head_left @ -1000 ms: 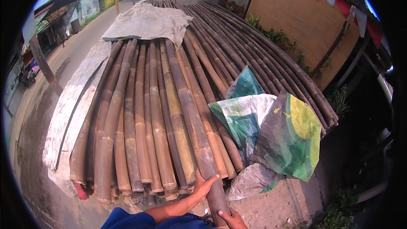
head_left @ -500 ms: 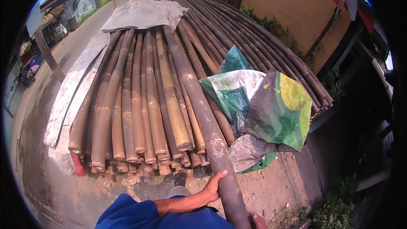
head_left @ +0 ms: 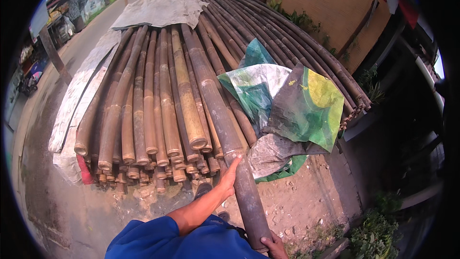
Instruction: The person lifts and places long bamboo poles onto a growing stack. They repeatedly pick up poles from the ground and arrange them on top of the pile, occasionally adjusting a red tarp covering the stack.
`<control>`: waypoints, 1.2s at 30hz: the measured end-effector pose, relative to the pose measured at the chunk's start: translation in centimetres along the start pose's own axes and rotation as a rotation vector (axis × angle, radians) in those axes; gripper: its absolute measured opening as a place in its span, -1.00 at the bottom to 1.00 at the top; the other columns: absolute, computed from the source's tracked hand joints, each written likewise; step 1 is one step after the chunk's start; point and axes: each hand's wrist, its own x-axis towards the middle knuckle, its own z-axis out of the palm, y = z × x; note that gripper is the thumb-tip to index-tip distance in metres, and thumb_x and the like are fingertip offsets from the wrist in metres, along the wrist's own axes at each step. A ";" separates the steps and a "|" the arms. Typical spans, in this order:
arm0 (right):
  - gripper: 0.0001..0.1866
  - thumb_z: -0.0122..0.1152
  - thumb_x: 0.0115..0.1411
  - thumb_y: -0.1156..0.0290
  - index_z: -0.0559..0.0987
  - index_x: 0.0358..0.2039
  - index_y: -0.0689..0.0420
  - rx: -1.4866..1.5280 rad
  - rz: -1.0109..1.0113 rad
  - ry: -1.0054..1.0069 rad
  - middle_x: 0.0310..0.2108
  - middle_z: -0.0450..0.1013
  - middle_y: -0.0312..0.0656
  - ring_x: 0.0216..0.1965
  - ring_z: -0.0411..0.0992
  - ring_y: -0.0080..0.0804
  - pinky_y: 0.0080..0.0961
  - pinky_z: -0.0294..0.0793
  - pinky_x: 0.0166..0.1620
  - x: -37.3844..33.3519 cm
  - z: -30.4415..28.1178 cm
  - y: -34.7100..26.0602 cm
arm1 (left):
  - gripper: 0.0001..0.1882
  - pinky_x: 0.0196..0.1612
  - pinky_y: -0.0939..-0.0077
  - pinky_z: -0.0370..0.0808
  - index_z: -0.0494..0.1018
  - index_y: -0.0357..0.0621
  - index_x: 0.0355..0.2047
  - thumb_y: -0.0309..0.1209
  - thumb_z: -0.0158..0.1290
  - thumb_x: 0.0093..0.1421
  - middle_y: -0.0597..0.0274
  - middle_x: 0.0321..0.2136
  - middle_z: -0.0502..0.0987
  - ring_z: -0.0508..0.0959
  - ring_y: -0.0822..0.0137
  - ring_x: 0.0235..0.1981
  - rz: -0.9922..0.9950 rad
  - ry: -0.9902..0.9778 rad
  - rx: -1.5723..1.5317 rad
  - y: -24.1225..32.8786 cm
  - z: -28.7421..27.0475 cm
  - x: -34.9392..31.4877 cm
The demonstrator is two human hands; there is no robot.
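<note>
A long, thick brown bamboo pole [head_left: 218, 108] slants from the stack toward me and lies on top of the other poles. My left hand [head_left: 230, 177] is closed around its left side, the thumb laid on top close to a joint ring. At the near cut end, my right hand [head_left: 274, 245] grips the pole from the right, partly cut off by the lower edge. Beneath it, a big stack of bamboo poles [head_left: 165, 105] spreads out, one of them yellower [head_left: 191, 120] than the rest.
A crumpled green, white and yellow plastic sheet [head_left: 304, 108] hangs over the stack, right of the held pole. White sheeting [head_left: 158, 9] covers the far poles and the left side [head_left: 79, 100]. Plants [head_left: 376, 240] grow at lower right. A road [head_left: 103, 29] runs along the left.
My left hand has slid forward along the pole to the joint ring. The pole's near end and more of my right hand have come into view.
</note>
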 end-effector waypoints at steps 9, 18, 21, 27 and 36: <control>-0.14 0.40 0.11 -0.04 0.40 0.28 0.25 -0.313 -0.156 0.105 0.06 0.49 0.11 0.07 0.47 -0.11 -0.26 0.42 0.15 -1.7 2.0 -2.7 | -0.09 0.09 0.00 0.50 0.48 -0.07 0.09 0.48 -0.01 0.08 0.03 -0.10 0.58 0.57 0.08 -0.03 -0.177 -0.116 -0.316 -0.7 -1.8 1.7; -0.24 0.15 0.26 -0.14 0.42 0.26 0.19 0.201 -0.099 0.197 0.05 0.50 0.07 0.03 0.51 -0.08 -0.15 0.51 0.05 4.9 0.0 2.5 | -0.14 0.09 -0.04 0.48 0.49 0.01 0.08 0.46 0.05 0.07 0.10 -0.04 0.57 0.54 0.10 -0.05 -0.223 -0.059 -0.274 -1.9 -2.1 3.0; -0.23 0.09 0.27 -0.16 0.42 0.25 0.21 0.476 -0.018 0.220 0.06 0.50 0.07 0.05 0.51 -0.08 -0.12 0.50 0.07 7.0 1.2 2.6 | -0.17 0.09 -0.03 0.47 0.49 0.02 0.08 0.44 0.05 0.09 0.12 -0.05 0.57 0.54 0.11 -0.05 -0.235 0.014 -0.241 -2.3 -2.6 3.2; -0.21 -0.03 0.28 -0.21 0.42 0.24 0.25 0.922 0.095 0.283 0.07 0.50 0.08 0.07 0.50 -0.07 -0.08 0.48 0.10 11.9 3.3 2.7 | -0.21 0.10 -0.03 0.47 0.49 0.02 0.09 0.37 0.13 0.09 0.16 -0.03 0.56 0.53 0.13 -0.02 -0.244 0.060 -0.167 -1.1 -2.2 5.7; -0.17 -0.41 0.32 -0.21 0.41 0.24 0.23 1.038 0.275 0.263 0.15 0.46 0.04 0.16 0.44 0.02 0.11 0.42 0.18 20.2 9.6 -0.4 | -0.10 0.26 -0.02 0.35 0.11 -0.09 0.41 0.14 0.13 0.24 -0.04 0.23 0.31 0.34 0.03 0.26 0.028 0.153 0.096 12.8 -2.6 10.5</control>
